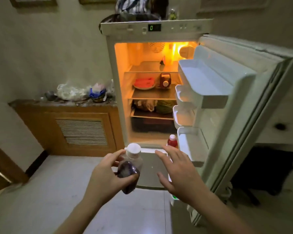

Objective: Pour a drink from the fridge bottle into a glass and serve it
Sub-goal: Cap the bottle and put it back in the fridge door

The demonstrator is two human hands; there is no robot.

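My left hand (105, 176) grips a clear plastic bottle (129, 173) with a white cap, about half full of dark purple drink, held in front of the open fridge (152, 29). To its right my right hand (179, 173) hovers with fingers spread and nothing in it, just below the lowest door shelf. A second bottle (172, 141) with red drink and a white cap stands in that lowest door shelf. No glass is in view.
The fridge door (230, 102) stands swung open to the right, with several white door shelves. Inside are a plate of red food (144, 83), a dark jar (165, 80) and bagged vegetables. A wooden cabinet (71, 125) with clutter on top stands at the left. Pale tiled floor lies below.
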